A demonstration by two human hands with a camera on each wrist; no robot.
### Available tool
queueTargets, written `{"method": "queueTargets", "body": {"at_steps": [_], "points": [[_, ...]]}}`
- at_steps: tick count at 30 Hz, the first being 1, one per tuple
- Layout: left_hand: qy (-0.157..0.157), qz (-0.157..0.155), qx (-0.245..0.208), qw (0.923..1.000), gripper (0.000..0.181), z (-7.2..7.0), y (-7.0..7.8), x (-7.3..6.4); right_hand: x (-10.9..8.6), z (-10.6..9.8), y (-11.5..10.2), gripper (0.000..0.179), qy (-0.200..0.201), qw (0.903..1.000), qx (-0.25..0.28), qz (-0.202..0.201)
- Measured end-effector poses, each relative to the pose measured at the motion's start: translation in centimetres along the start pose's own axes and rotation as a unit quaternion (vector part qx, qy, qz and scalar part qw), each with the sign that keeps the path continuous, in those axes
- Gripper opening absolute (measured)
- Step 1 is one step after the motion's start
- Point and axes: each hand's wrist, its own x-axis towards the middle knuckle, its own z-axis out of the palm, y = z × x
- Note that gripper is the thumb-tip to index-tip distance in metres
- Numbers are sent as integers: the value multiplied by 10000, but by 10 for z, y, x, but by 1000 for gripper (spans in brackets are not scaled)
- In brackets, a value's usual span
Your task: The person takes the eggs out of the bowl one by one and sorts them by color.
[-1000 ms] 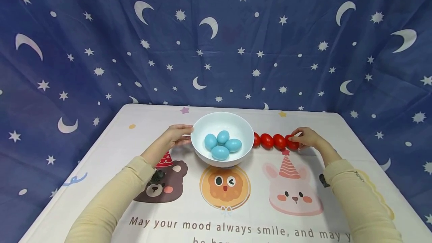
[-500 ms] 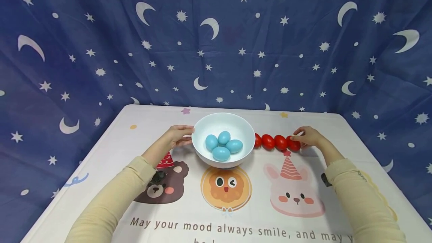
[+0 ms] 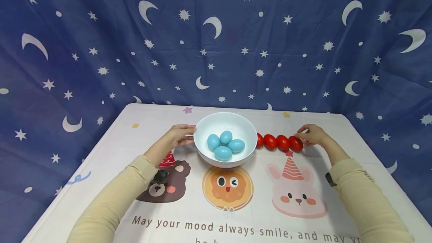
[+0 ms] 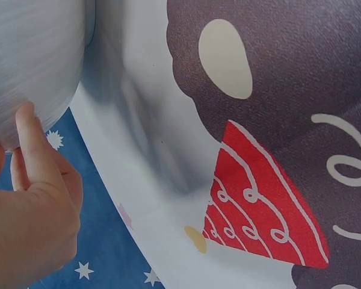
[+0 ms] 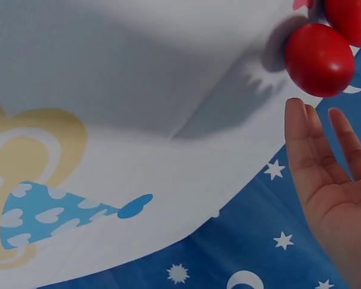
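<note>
A white bowl [image 3: 248,125] with several light blue eggs [image 3: 223,153] stands on the table, slightly tilted toward me. At its left side my left hand [image 3: 178,135] holds the rim; in the left wrist view the left hand [image 4: 39,205] has its fingertips against the bowl wall [image 4: 33,54]. Right of the bowl runs a row of red eggs [image 3: 282,142], the leftmost partly hidden behind the bowl. My right hand [image 3: 311,135] is beside the rightmost red egg [image 3: 296,143]. In the right wrist view its fingers [image 5: 298,129] are extended just short of that egg [image 5: 319,60].
A white cloth [image 3: 162,215] printed with cartoon animals and lettering covers the table. Behind the table's back edge hangs a blue curtain [image 3: 233,66] with moons and stars.
My right hand has drawn slightly right, off the rightmost red egg, and its fingers have loosened. The left hand stays at the bowl. The whole head view has shifted slightly.
</note>
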Motion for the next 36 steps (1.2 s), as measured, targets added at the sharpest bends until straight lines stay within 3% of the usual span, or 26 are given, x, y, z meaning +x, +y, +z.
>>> {"method": "queueTargets", "body": {"at_steps": [8,20,36], "points": [[-9,17,-1,10000,44,2,0,-1,-5,-5,-7,41,318,9992,106,-218],[-6,5,42,10000,43,1,1,0,-8,-4,-26,44,461,9978,238,-421],[-6,-4,56,10000,42,2,3,-4,-16,7,-78,38,528,9927,402,-1008]]}}
